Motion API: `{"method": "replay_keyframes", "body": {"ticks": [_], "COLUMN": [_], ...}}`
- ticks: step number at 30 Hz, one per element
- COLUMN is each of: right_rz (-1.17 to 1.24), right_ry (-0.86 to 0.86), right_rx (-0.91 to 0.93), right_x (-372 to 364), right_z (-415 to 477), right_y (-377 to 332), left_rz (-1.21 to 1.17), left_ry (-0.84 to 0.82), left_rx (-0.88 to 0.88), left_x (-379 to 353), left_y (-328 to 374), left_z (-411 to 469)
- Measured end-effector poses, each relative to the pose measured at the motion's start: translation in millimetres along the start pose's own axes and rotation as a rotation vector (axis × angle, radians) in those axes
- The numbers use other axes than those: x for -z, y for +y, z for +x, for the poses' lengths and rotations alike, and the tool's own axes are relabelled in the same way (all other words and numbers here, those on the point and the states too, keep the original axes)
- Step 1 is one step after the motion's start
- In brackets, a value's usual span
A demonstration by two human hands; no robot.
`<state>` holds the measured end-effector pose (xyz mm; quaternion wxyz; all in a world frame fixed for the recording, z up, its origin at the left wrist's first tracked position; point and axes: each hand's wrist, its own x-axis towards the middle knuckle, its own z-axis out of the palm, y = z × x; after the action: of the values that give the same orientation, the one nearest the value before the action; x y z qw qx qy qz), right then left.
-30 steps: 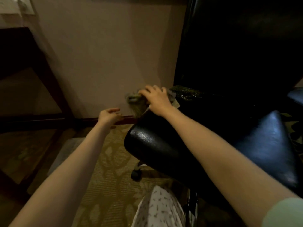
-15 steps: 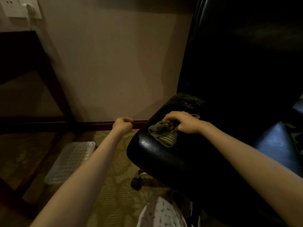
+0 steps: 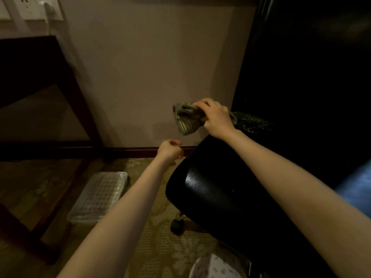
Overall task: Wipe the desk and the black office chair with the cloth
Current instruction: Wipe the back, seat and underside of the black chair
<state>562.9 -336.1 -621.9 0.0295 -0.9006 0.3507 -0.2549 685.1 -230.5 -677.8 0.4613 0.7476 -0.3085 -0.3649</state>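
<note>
the black office chair fills the right half of your view, its tall back lost in shadow and the near left corner of the seat catching a sheen. a speckled patch sits at the far edge of the seat, where it meets the back. i judge that patch not yet wiped, though the light is too dim to be sure it is dust.

the tabletop is at the left, against the wall. you see only its dark side and leg, not its top. so nothing here shows whether it is done, and you should count it as open.

a clear plastic box lies on the carpet between the tabletop's leg and the chair, apart from both.

your right grip is over the far left corner of the seat, fingers curled round the cloth. your left grip hovers just beside the seat's left edge, fingers curled into a loose fist with nothing in it, not touching the chair as far as i can tell.

the cloth is bunched and hangs out past the seat's far left corner, in front of the wall and off the leather.

my reading: you are partway through the chair, on the seat. the chair's back, the speckled far edge and whatever lies out of view on the right look left to do. the cloth must come down onto a surface before the next stroke counts.
</note>
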Motion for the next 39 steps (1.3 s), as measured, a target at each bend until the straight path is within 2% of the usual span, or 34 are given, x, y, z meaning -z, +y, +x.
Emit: {"method": "replay_keyframes", "body": {"ticks": [2, 5, 9, 14, 20, 22, 24, 26, 27, 30, 32, 34, 36, 39], "right_rz": [0.075, 0.264, 0.273, 0.228, 0.375, 0.455, 0.392, 0.179, 0.12, 0.082, 0.078, 0.074, 0.039, -0.148], "right_ry": [-0.046, -0.239, -0.517, -0.381, -0.255, -0.333, -0.502, -0.585, -0.561, -0.46, -0.425, -0.377, -0.328, -0.265], "right_rx": [0.034, 0.079, 0.068, 0.066, 0.003, 0.021, 0.1, 0.185, 0.191, 0.171, 0.158, 0.133, 0.1, 0.035], "right_x": [20.2, 47.3, 55.7, 40.2, 52.6, 63.3, 67.0, 59.8, 54.7, 40.0, 27.0, 11.8, -7.7, -37.1], "right_z": [-9.1, -46.5, -107.9, -122.8, -132.1, -140.4, -146.4, -148.9, -146.1, -130.0, -111.0, -89.7, -63.1, -29.4], "right_y": [19.1, 49.9, 71.2, 68.1, 65.4, 65.2, 57.8, 49.0, 45.2, 35.6, 32.6, 28.9, 22.5, 2.3], "left_rz": [0.056, 0.153, 0.32, 0.618, 0.649, 0.637, 0.626, 0.534, 0.387, -0.286, -0.529, -0.667, -0.729, -0.743], "left_ry": [-0.034, -0.019, 0.055, 0.152, 0.134, 0.14, 0.128, 0.085, 0.052, -0.11, -0.133, -0.123, -0.102, -0.061], "left_rx": [-0.044, -0.125, -0.185, -0.409, -0.399, -0.408, -0.402, -0.349, -0.29, 0.036, 0.186, 0.25, 0.243, 0.199], "left_x": [-9.4, -22.8, -36.3, -57.8, -54.4, -55.1, -54.1, -50.9, -46.9, -25.8, -13.5, -10.7, -10.9, -11.3], "left_y": [5.3, 4.4, 2.7, -0.7, -1.9, -2.8, 0.0, 2.5, 3.0, 1.0, -11.4, -24.9, -31.6, -27.6], "left_z": [4.2, 15.4, 18.8, 3.5, 3.2, -0.1, -0.2, 2.3, 6.9, 8.1, 6.3, 4.8, 4.1, 1.4]}}
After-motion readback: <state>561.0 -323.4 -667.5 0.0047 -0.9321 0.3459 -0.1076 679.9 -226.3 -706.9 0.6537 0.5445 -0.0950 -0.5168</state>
